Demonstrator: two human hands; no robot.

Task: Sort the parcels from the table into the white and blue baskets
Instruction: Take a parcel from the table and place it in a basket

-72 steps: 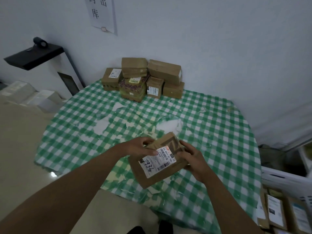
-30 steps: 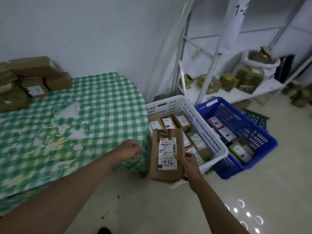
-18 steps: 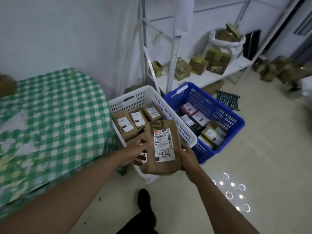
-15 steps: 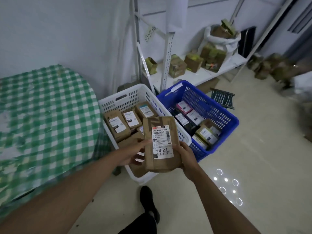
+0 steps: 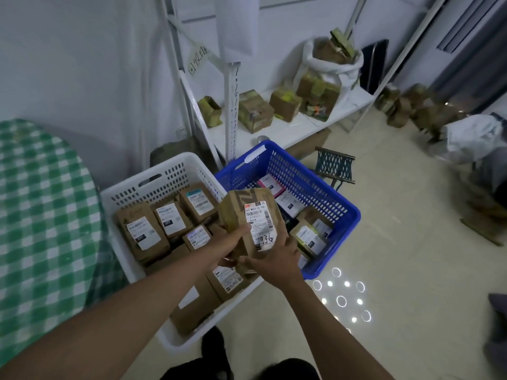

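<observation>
Brown cardboard parcel [image 5: 248,220] with white shipping label, handwritten "1936" at label bottom, held in both hands above the shared edge of the white basket [image 5: 153,178] and the blue basket [image 5: 340,200]. Left hand [image 5: 231,244] gripping parcel's lower left side, thumb lying across the front near the label. Right hand [image 5: 274,259] cupping lower right corner from below, fingers curled against the side. Parcel tilted, top end leaning away toward the blue basket. White basket on floor directly left of blue basket, touching it, filled with labelled brown parcels. Blue basket holding several smaller labelled packets, one pink. Green checked tablecloth [image 5: 41,204] left of white basket. White metal shelf [image 5: 277,130] behind both baskets, loaded with cardboard boxes and a white sack.
</observation>
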